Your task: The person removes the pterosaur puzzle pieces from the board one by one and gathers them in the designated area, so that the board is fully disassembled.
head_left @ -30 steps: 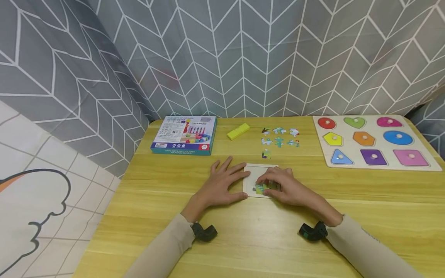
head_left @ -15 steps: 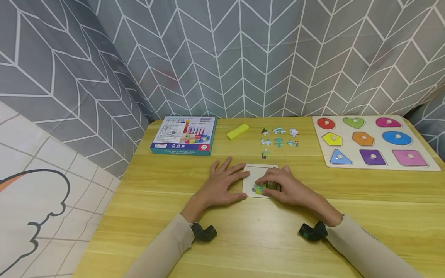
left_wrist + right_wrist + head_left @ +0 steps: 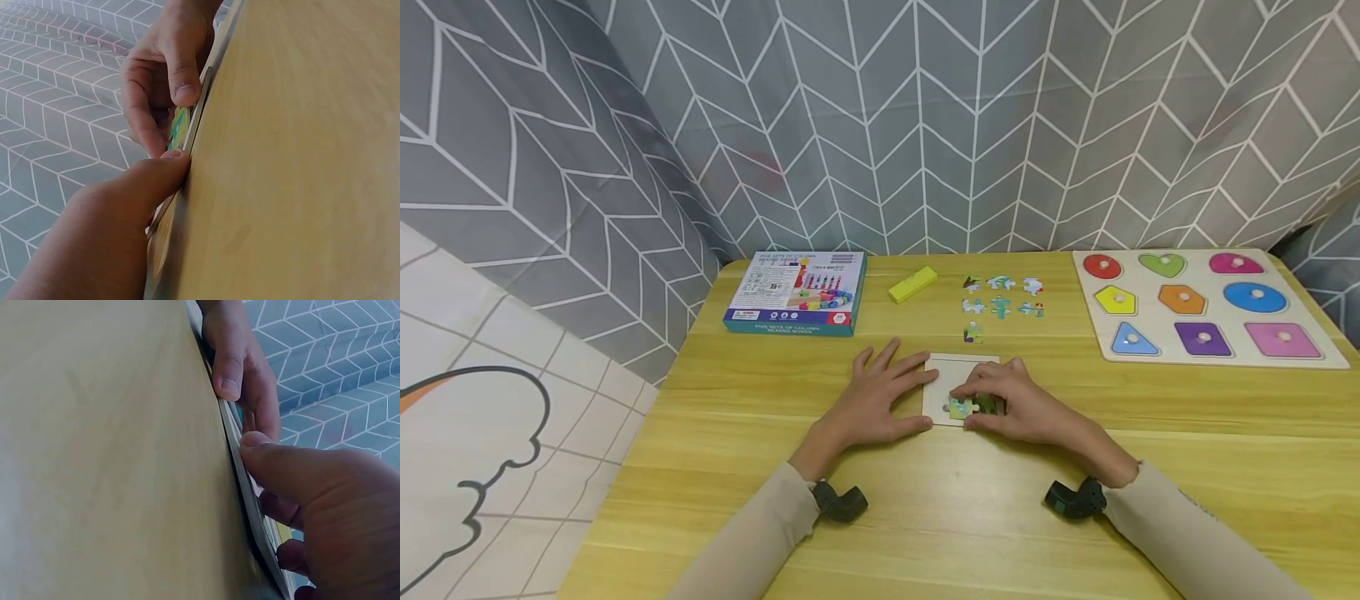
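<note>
Near the middle of the desk (image 3: 715, 500), the left hand (image 3: 880, 396) stays flat with straight fingers on the white puzzle tray (image 3: 942, 385), while the right hand (image 3: 1018, 408), fingers curled, has slid the green puzzle piece (image 3: 962, 407) slightly toward the tray's front edge, probably seating it.
</note>
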`<state>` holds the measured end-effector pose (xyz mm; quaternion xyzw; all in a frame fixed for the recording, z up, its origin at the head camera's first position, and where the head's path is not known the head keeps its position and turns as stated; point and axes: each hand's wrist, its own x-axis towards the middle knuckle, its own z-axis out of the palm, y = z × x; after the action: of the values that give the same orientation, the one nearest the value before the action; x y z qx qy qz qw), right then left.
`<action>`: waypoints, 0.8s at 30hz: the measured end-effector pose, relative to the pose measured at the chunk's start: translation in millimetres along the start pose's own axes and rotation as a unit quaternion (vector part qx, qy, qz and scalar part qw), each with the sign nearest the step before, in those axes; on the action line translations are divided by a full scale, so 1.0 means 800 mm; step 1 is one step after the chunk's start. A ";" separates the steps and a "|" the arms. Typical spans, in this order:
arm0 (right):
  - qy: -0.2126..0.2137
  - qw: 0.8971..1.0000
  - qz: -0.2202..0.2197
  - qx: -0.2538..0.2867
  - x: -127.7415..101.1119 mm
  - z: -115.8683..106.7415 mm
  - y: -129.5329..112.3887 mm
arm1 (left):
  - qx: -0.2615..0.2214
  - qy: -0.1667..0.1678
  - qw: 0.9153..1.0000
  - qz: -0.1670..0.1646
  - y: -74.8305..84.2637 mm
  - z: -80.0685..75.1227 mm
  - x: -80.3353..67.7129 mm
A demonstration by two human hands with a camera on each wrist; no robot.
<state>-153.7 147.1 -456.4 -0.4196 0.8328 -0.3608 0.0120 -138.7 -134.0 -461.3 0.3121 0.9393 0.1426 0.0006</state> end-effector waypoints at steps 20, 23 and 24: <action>0.159 0.985 0.057 0.030 -0.006 -0.023 0.051 | -0.005 -0.002 1.000 -0.003 -0.001 0.002 0.000; 0.180 0.982 0.064 0.006 -0.008 -0.028 0.063 | -0.005 -0.005 1.000 -0.003 -0.001 0.001 0.000; 0.184 0.981 0.064 -0.003 -0.008 -0.029 0.066 | -0.006 -0.004 1.000 -0.003 0.000 0.001 0.000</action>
<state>-193.5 186.0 -473.1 -0.2915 0.8472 -0.4278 -0.1195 -138.7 -134.2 -462.0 0.3099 0.9394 0.1466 0.0068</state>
